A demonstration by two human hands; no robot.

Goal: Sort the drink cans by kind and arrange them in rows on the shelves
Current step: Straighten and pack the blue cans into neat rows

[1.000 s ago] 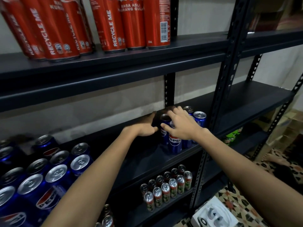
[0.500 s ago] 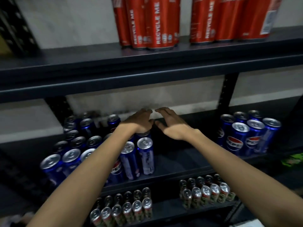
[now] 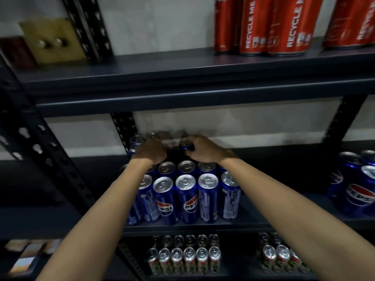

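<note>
Pepsi can (image 3: pixel 185 146) pinched by right hand (image 3: pixel 205 150); left hand (image 3: pixel 151 152) grip unclear (cannot tell). Cans below wrists may topple if forearms drop.

The blue cans (image 3: pixel 185 201) look like thin metal with a glossy printed coat, their tops bare brushed silver. The red cans (image 3: pixel 274 27) on the upper shelf (image 3: pixel 142 65) carry the same shiny lacquer. The shelving is metal too — dark painted, matt, smooth on the boards, the perforated uprights (image 3: pixel 89 27) black. Behind it the wall (image 3: pixel 162 23) is pale plaster — dull and slightly blotchy.
</note>
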